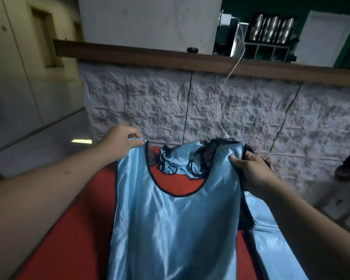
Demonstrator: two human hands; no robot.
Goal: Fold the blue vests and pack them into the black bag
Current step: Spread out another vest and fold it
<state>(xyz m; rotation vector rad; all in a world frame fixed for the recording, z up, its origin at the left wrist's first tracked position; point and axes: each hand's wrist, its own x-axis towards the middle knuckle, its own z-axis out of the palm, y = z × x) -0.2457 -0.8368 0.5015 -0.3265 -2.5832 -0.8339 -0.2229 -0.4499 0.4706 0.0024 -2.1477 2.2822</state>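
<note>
A shiny blue vest [170,229] lies spread lengthwise over the red tabletop [73,229], its black-trimmed neckline toward the far end. The right hand [251,170] grips the vest's right shoulder strap, thumb on top and fingers [235,159] curled round the cloth. The left hand [121,142] pinches the left shoulder strap at its tip. A second blue vest [271,229] lies beside the first, under the right forearm. Beyond the neckline a crumpled heap of blue vests [174,160] rests on the tabletop, touching the black bag [220,146] just behind it. A white cable [223,98] hangs down the textured wall [150,102] from a wooden ledge [129,52].
</note>
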